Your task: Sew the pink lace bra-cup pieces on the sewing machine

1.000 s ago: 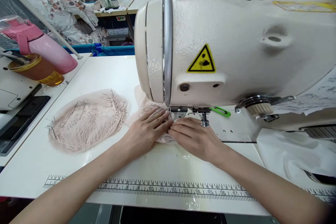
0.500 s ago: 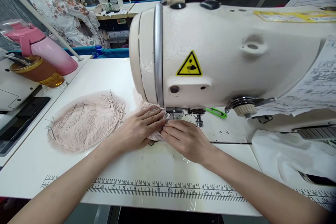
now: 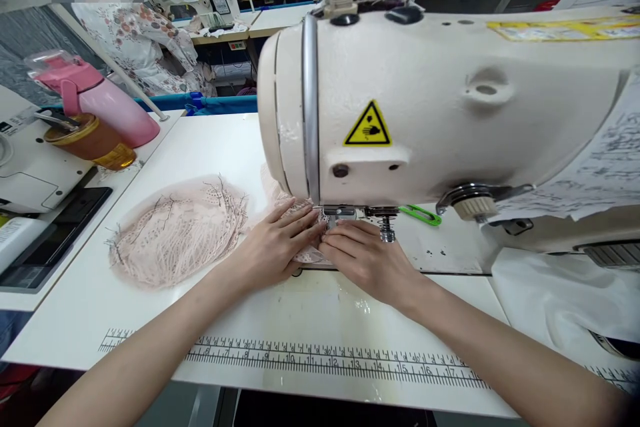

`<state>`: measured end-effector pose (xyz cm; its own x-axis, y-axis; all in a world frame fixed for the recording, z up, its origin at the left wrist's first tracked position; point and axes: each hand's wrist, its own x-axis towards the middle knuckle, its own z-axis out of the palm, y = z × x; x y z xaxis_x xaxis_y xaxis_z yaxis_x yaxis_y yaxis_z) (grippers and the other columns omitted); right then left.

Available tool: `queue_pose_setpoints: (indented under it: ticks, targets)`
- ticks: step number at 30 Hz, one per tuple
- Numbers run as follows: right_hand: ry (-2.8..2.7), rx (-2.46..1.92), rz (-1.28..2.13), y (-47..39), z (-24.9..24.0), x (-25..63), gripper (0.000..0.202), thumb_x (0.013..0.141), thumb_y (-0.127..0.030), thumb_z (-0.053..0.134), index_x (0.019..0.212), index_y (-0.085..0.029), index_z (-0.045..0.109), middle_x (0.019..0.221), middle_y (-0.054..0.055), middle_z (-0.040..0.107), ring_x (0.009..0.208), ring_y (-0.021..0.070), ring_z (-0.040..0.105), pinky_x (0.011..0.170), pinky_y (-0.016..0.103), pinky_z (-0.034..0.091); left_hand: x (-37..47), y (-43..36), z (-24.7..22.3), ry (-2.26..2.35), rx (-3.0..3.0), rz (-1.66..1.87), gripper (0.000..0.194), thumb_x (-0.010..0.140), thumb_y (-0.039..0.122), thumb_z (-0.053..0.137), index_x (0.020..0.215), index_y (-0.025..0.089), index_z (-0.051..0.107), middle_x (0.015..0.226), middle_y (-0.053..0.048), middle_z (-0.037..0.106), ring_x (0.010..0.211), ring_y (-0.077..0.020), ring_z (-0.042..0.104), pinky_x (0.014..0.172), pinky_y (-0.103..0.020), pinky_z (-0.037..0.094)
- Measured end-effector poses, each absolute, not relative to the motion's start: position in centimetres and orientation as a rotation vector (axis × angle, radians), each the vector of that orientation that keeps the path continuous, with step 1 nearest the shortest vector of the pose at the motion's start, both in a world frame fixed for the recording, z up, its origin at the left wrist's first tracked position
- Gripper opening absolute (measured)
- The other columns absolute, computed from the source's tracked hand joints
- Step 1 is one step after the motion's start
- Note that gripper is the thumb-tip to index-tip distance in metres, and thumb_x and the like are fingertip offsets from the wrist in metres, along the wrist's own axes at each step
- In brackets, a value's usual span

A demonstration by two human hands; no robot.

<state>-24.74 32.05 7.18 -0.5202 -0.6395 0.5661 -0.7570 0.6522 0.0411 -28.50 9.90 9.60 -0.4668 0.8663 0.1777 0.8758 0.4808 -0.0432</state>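
Pale pink lace fabric [image 3: 175, 233] with loose dark threads lies on the white table, and more of it runs under the needle area of the sewing machine [image 3: 425, 100]. My left hand [image 3: 275, 243] rests on the lace beside the presser foot [image 3: 340, 213], its fingers stretched out flat. Close against it on the right, my right hand [image 3: 367, 260] has its fingers bent and pressed together on the lace edge. The two hands' fingertips nearly meet in front of the presser foot. The needle is hidden.
A pink bottle [image 3: 115, 107], an amber cup [image 3: 90, 140] and a dark phone [image 3: 60, 233] stand or lie at left. A green tool [image 3: 421, 215] lies behind the presser foot. White cloth [image 3: 560, 300] is at right. A printed ruler [image 3: 310, 360] runs along the front. A person [image 3: 145, 47] sits beyond.
The whole view has shifted slightly to the right. Both hands stay at the lace by the presser foot, and the right fingers sit a little closer to the foot.
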Motion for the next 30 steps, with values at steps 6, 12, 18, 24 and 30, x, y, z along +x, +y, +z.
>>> queue_pose_setpoints:
  ticks: [6, 12, 18, 24, 30]
  targets:
    - [-2.345, 1.059, 0.265, 32.7, 7.3, -24.9, 0.029, 0.090, 0.001, 0.044, 0.090, -0.017, 0.067, 0.090, 0.001, 0.071, 0.093, 0.0124, 0.062, 0.083, 0.027, 0.050, -28.1, 10.1, 9.6, -2.542, -1.491, -0.046, 0.047, 0.095, 0.026, 0.042, 0.139, 0.010, 0.047, 0.142, -0.014, 0.051, 0.134, -0.0267, 0.048, 0.117, -0.049, 0.031]
    - [-2.348, 0.988, 0.239, 32.8, 7.8, -24.7, 0.025, 0.092, -0.003, 0.047, 0.092, -0.019, 0.066, 0.096, 0.000, 0.072, 0.091, 0.0120, 0.063, 0.067, 0.026, 0.041, -28.0, 10.2, 9.3, -2.509, -1.457, -0.012, 0.046, 0.097, 0.030, 0.042, 0.138, 0.011, 0.048, 0.141, -0.015, 0.053, 0.131, -0.0278, 0.051, 0.115, -0.050, 0.031]
    - [-2.384, 0.917, 0.186, 32.8, 8.1, -24.4, 0.031, 0.089, 0.002, 0.044, 0.092, -0.019, 0.066, 0.101, -0.001, 0.072, 0.088, 0.0112, 0.062, 0.064, 0.030, 0.033, -27.9, 10.4, 9.1, -2.504, -1.435, -0.010, 0.045, 0.098, 0.030, 0.043, 0.137, 0.011, 0.049, 0.138, -0.015, 0.056, 0.129, -0.0278, 0.052, 0.114, -0.050, 0.032]
    - [-2.395, 0.857, 0.089, 33.2, 7.9, -24.6, 0.029, 0.089, -0.001, 0.046, 0.093, -0.020, 0.067, 0.101, -0.001, 0.072, 0.076, 0.0118, 0.061, 0.066, 0.032, 0.033, -27.7, 10.6, 9.1, -2.537, -1.402, 0.022, 0.041, 0.099, 0.029, 0.041, 0.136, 0.015, 0.052, 0.137, -0.014, 0.056, 0.129, -0.0269, 0.052, 0.115, -0.050, 0.030]
    - [-2.414, 0.862, 0.037, 33.3, 8.7, -24.9, 0.030, 0.091, -0.002, 0.042, 0.089, -0.019, 0.067, 0.097, -0.002, 0.073, 0.069, 0.0107, 0.060, 0.059, 0.032, 0.032, -27.7, 10.8, 9.1, -2.573, -1.375, 0.026, 0.042, 0.100, 0.028, 0.042, 0.139, 0.017, 0.050, 0.138, -0.012, 0.056, 0.131, -0.0269, 0.051, 0.118, -0.050, 0.025]
